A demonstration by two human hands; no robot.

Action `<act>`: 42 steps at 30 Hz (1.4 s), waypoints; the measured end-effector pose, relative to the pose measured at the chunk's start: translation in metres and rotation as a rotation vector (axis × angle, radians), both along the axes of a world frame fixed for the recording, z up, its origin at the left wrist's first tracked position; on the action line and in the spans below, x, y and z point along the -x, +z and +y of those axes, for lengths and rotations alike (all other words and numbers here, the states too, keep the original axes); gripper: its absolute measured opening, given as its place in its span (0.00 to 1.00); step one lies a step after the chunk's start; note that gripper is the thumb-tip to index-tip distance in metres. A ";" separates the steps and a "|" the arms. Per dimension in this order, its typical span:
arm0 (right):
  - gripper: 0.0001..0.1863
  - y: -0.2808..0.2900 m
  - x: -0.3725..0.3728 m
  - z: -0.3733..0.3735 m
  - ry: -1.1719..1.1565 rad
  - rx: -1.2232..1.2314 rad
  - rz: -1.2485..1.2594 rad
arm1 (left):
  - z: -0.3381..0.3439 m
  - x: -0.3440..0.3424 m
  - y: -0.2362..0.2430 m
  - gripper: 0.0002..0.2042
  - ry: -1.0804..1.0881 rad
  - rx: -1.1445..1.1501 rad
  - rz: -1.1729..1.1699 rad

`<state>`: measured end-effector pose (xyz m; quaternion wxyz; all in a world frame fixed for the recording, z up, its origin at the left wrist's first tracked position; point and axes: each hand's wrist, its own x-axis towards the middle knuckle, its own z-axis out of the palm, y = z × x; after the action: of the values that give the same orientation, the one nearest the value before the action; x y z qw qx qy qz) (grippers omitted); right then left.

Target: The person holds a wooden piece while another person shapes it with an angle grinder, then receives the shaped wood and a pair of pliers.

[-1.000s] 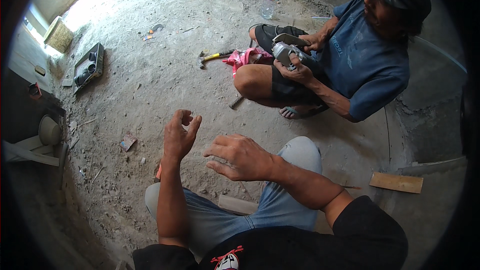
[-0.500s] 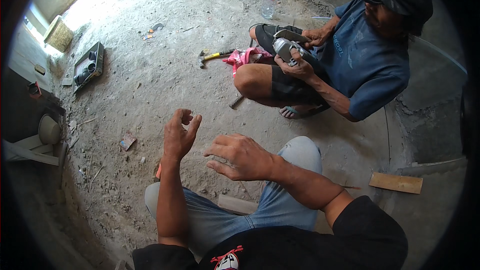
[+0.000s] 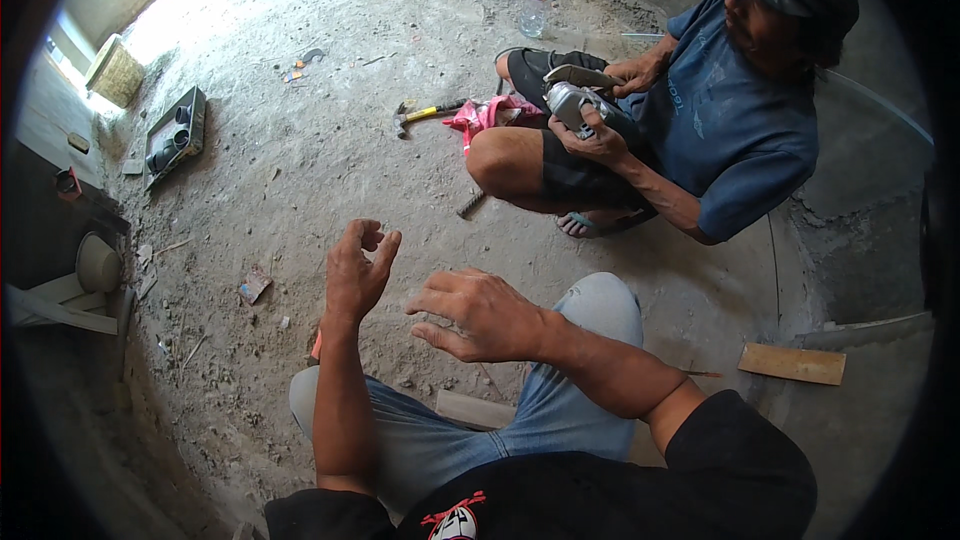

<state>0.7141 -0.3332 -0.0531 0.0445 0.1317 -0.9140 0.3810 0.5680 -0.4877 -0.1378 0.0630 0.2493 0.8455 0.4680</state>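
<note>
My left hand [image 3: 361, 264] hangs raised above my lap with fingers loosely bent and apart, holding nothing. My right hand [image 3: 463, 313] hovers beside it, palm down, fingers spread and slightly curled over my jeans [image 3: 590, 316]. A co-worker [image 3: 725, 125] squats opposite in a blue shirt, gripping a silver metal tool or fitting [image 3: 572, 102] and a flat tan piece [image 3: 585, 76] in both hands. Near that person's knee lie a yellow-handled claw hammer [image 3: 432, 113], a pink plastic bag [image 3: 480, 118] and a dark rod [image 3: 472, 202].
Dusty rubble floor [image 3: 230, 260]; tray with black cylinders [image 3: 176, 136] and pale bucket [image 3: 115, 70] at left; bowl [image 3: 98, 262] and boards [image 3: 65, 305] by the left wall. Water bottle [image 3: 539, 0] at back; wooden plank [image 3: 791, 363] at right; partly hidden orange object [image 3: 316, 345] beside my left forearm.
The co-worker's head and capped brow have shifted slightly. My hands have stayed in almost the same position.
</note>
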 end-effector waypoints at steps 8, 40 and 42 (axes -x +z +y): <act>0.15 -0.001 0.000 0.000 -0.001 0.015 0.004 | 0.000 0.001 0.001 0.18 -0.008 0.019 -0.011; 0.15 -0.005 0.003 0.006 -0.006 0.013 -0.003 | 0.009 0.005 -0.004 0.19 -0.017 0.013 -0.018; 0.15 -0.005 0.003 0.006 -0.007 0.016 0.000 | 0.010 0.005 -0.004 0.19 -0.015 0.010 -0.016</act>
<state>0.7110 -0.3269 -0.0577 0.0470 0.1283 -0.9114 0.3882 0.5630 -0.4778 -0.1416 0.0743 0.2517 0.8454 0.4652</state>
